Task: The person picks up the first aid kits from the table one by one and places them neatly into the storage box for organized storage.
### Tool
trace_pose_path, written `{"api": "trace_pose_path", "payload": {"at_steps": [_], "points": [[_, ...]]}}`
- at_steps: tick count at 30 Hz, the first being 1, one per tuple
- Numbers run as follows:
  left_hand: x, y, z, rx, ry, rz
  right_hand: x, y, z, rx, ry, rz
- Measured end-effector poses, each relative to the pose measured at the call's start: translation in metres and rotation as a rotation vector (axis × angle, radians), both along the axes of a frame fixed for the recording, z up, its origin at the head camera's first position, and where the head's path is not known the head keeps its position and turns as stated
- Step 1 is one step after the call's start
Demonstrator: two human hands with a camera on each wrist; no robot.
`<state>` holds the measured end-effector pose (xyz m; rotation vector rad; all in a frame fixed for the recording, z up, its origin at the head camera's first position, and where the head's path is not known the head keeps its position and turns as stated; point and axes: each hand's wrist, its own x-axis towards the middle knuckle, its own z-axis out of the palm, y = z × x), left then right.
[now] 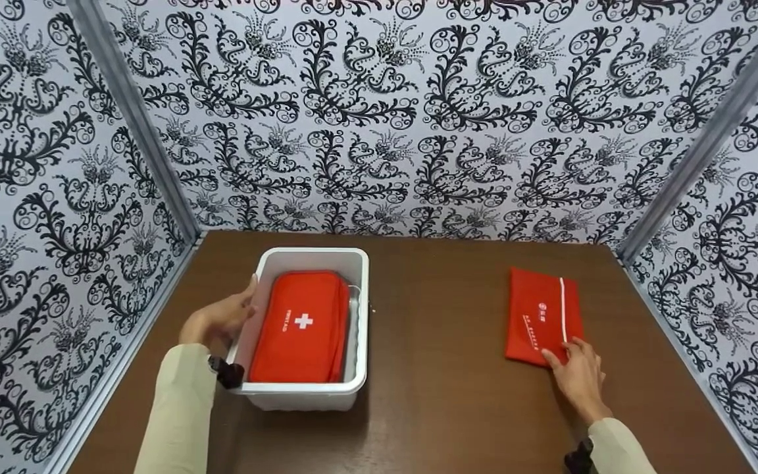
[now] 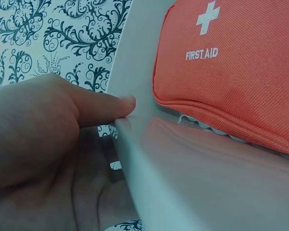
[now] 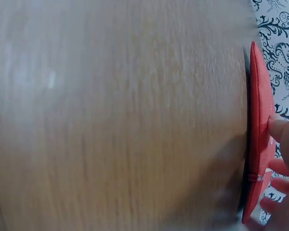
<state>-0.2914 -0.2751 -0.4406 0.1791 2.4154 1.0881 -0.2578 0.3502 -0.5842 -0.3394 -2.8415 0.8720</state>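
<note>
A white plastic bin [image 1: 306,388] stands on the left of the table, with a red first aid bag [image 1: 300,349] lying inside, its white cross facing up. My left hand [image 1: 224,316] is at the bin's left wall. In the left wrist view the thumb of the left hand [image 2: 48,144] lies over the rim [image 2: 130,159], while its fingers stay outside the wall, partly hidden. On the right lies a flat red pouch [image 1: 537,316] with white print and a white stripe. My right hand [image 1: 580,378] touches its near right corner, thumb and fingertips resting on top.
The brown wooden table [image 1: 438,342] stretches between bin and pouch. Patterned black-and-white walls [image 1: 385,118] enclose the back and both sides, joined by grey corner posts [image 1: 135,118].
</note>
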Motion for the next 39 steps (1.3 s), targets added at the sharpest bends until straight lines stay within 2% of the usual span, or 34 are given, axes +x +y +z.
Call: {"api": "trace_pose_path", "payload": {"at_steps": [5, 10, 15, 22, 29, 32, 36, 39], "points": [[0.000, 0.001, 0.000, 0.004, -0.001, 0.002, 0.000, 0.002, 0.003, -0.031, -0.042, -0.024], [0.001, 0.001, 0.000, 0.011, 0.007, 0.003, -0.001, 0.006, 0.011, -0.060, -0.146, -0.086], [0.001, 0.001, 0.001, -0.022, 0.025, -0.005, -0.008, 0.009, 0.024, -0.067, -0.246, -0.135], [0.000, 0.002, 0.002, -0.030, -0.004, 0.028, -0.009, 0.015, 0.031, -0.089, -0.329, -0.123], [0.001, 0.001, -0.001, -0.011, 0.020, 0.014, -0.012, 0.020, 0.029, -0.097, -0.332, -0.110], [0.002, 0.001, -0.002, 0.010, 0.015, 0.014, -0.014, 0.020, 0.028, -0.137, -0.314, -0.106], [0.004, 0.002, -0.002, 0.085, -0.031, 0.046, -0.014, 0.019, 0.025, -0.215, -0.283, -0.101], [0.003, 0.003, -0.002, 0.100, -0.014, 0.041, -0.014, 0.019, 0.025, -0.248, -0.266, -0.093]]}}
